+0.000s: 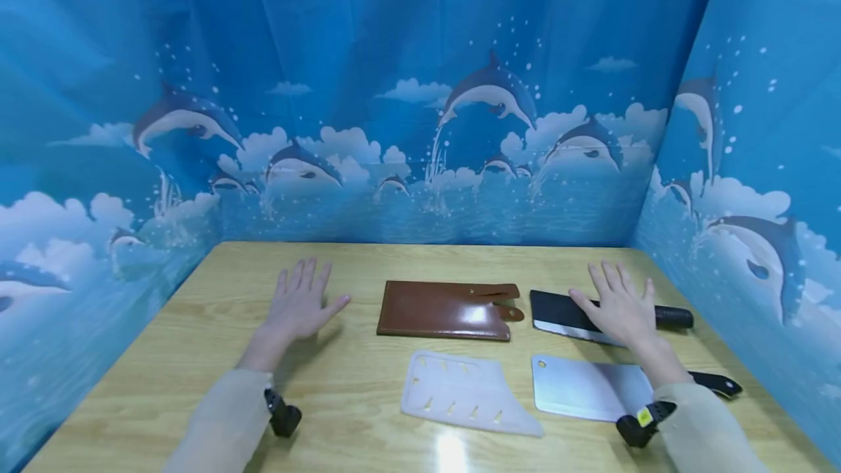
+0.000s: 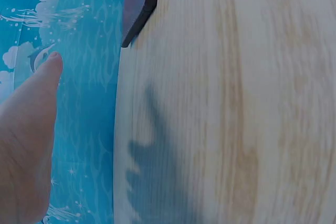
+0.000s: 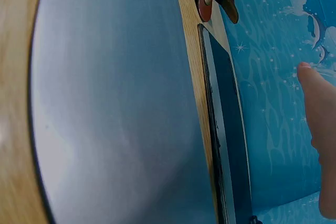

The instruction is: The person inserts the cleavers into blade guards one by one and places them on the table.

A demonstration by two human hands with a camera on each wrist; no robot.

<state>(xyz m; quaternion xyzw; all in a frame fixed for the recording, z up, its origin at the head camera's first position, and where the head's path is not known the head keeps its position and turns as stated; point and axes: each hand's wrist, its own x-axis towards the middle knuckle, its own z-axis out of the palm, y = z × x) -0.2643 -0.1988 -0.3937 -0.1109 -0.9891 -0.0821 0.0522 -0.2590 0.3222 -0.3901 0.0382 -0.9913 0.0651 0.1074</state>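
Note:
My left hand (image 1: pixel 298 305) is held palm down above the left of the table, fingers spread, with its shadow on the wood. To its right lies a brown leather knife sheath (image 1: pixel 434 309) with strap ends. My right hand (image 1: pixel 620 312), also spread, overlaps a black-bladed cleaver (image 1: pixel 558 309) in the head view and hides part of it. Nearer, under the right wrist, rests a silver cleaver (image 1: pixel 585 389) with a black handle; its broad blade (image 3: pixel 115 98) fills much of the right wrist view. A whitish plastic blade cover (image 1: pixel 463 394) with slots lies in front of the sheath. Neither hand grips anything.
The wooden table (image 1: pixel 355 422) carries all these things. A blue curtain (image 1: pixel 368 93) printed with dolphins stands along its back and sides. Small dark cameras are strapped on both wrists, including the left wrist camera (image 1: pixel 284 417).

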